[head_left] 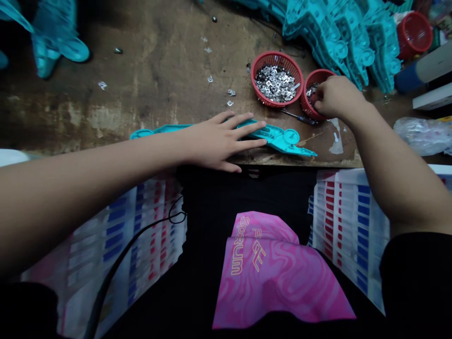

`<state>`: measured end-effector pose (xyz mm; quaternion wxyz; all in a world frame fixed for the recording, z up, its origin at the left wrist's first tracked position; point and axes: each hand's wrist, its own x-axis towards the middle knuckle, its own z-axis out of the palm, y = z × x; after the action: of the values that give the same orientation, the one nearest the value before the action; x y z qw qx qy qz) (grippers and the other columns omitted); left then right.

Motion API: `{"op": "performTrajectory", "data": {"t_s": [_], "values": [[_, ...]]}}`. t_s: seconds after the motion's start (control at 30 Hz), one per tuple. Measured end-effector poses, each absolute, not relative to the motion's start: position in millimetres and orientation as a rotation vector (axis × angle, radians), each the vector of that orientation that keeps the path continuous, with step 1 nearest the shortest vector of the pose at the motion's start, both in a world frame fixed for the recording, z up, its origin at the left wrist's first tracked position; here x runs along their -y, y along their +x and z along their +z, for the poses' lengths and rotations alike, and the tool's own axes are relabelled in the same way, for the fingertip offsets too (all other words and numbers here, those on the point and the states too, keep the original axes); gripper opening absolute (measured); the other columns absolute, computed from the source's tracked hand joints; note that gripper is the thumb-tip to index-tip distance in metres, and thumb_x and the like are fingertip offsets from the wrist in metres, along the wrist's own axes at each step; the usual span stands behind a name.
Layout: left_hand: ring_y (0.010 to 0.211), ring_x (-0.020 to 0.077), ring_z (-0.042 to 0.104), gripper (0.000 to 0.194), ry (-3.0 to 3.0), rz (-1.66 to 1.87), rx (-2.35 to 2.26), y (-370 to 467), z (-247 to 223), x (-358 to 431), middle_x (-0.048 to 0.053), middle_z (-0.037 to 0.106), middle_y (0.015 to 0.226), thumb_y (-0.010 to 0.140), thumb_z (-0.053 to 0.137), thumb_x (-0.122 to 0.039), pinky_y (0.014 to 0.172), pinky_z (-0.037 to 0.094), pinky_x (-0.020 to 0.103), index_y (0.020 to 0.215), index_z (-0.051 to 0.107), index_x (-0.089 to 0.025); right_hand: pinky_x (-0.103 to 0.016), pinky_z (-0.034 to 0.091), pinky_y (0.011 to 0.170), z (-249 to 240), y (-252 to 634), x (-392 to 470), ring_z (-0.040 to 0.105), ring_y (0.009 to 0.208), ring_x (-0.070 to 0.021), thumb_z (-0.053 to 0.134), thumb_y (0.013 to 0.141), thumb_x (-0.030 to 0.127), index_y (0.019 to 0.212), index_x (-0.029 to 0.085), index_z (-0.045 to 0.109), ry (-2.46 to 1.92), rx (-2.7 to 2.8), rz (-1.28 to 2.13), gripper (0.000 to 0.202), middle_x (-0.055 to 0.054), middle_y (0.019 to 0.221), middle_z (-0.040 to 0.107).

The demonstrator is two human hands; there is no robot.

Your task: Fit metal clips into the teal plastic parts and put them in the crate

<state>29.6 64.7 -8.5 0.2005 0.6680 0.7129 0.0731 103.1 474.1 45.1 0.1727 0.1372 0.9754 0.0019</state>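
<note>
My left hand point(221, 141) lies flat with fingers spread across a long turquoise plastic part point(291, 137) at the table's near edge. The part's right end, with a round boss and a pointed tip, sticks out past my fingertips. My right hand point(337, 96) reaches into a small red basket point(310, 112) of small metal pieces, fingers bent together; whatever they pinch is hidden. Just left of it stands a larger red basket point(277, 84) heaped with small shiny metal plates. A slim dark pen-like tool point(298, 116) lies in front of the two baskets.
Several turquoise parts point(339, 42) are stacked at the back right, more turquoise pieces point(60, 37) at the back left. Loose metal plates point(102, 85) dot the wooden table point(151, 89). A red cup point(415, 33) and a plastic bag point(423, 135) sit at right. Slatted crates point(349, 221) flank my lap.
</note>
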Motion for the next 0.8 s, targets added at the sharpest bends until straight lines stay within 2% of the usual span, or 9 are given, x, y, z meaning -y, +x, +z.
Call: {"op": "performTrajectory", "data": {"t_s": [0.07,0.17,0.3,0.43,0.53,0.67,0.8], "values": [[0.207,0.0565,0.016,0.103,1.874,0.169,-1.992,29.7,-7.6,-65.3,0.005,0.011,0.224,0.116,0.081,-0.066,0.168,0.013,0.077,0.208,0.041,-0.044,-0.054,0.060,0.141,51.1,103.4,-471.1,0.080,0.154,-0.0449,0.079,0.119,0.016,0.142,-0.005,0.094,0.439,-2.799,0.062,0.034,-0.033,0.149,0.086],[0.207,0.0552,0.014,0.106,1.882,0.136,-1.996,29.8,-6.8,-66.2,0.004,0.009,0.224,0.115,0.081,-0.068,0.168,0.013,0.076,0.209,0.039,-0.044,-0.047,0.064,0.130,60.0,103.8,-467.0,0.086,0.137,-0.0380,0.076,0.115,0.011,0.138,-0.004,0.095,0.497,-2.861,-0.007,0.033,-0.027,0.136,0.090],[0.206,0.0552,0.017,0.107,1.879,0.118,-2.004,29.6,-6.6,-66.8,0.003,0.014,0.224,0.115,0.080,-0.073,0.167,0.016,0.076,0.209,0.038,-0.045,-0.040,0.065,0.123,66.4,106.7,-467.6,0.087,0.126,-0.0298,0.073,0.110,0.003,0.150,0.003,0.094,0.530,-2.962,-0.218,0.045,-0.022,0.139,0.091],[0.205,0.0554,0.021,0.107,1.896,0.121,-2.006,28.7,-8.6,-66.6,0.005,0.015,0.224,0.115,0.082,-0.076,0.167,0.019,0.075,0.209,0.040,-0.046,-0.041,0.062,0.129,67.9,110.0,-471.0,0.086,0.134,-0.0317,0.073,0.114,0.006,0.149,-0.001,0.096,0.535,-2.929,-0.218,0.042,-0.023,0.141,0.091],[0.205,0.0562,0.022,0.107,1.900,0.136,-2.015,28.5,-10.0,-66.5,0.006,0.014,0.224,0.115,0.085,-0.075,0.167,0.020,0.075,0.208,0.041,-0.046,-0.042,0.062,0.130,66.7,110.6,-476.6,0.087,0.130,-0.0307,0.075,0.118,0.011,0.146,-0.001,0.097,0.513,-2.942,-0.279,0.038,-0.023,0.135,0.092],[0.205,0.0582,0.019,0.105,1.892,0.140,-2.000,29.5,-8.3,-66.9,0.008,0.011,0.224,0.117,0.086,-0.064,0.167,0.018,0.078,0.209,0.041,-0.042,-0.043,0.068,0.119,65.4,111.2,-484.9,0.088,0.110,-0.0280,0.082,0.117,0.012,0.138,0.004,0.099,0.440,-2.839,-0.632,0.028,-0.019,0.119,0.093],[0.206,0.0570,0.017,0.103,1.877,0.140,-2.009,30.3,-7.2,-66.8,0.007,0.011,0.224,0.118,0.084,-0.063,0.167,0.018,0.078,0.209,0.041,-0.042,-0.041,0.069,0.117,69.7,114.6,-483.4,0.088,0.113,-0.0267,0.086,0.116,0.008,0.131,0.010,0.099,0.327,-2.792,-0.851,0.021,-0.016,0.123,0.094]]}}
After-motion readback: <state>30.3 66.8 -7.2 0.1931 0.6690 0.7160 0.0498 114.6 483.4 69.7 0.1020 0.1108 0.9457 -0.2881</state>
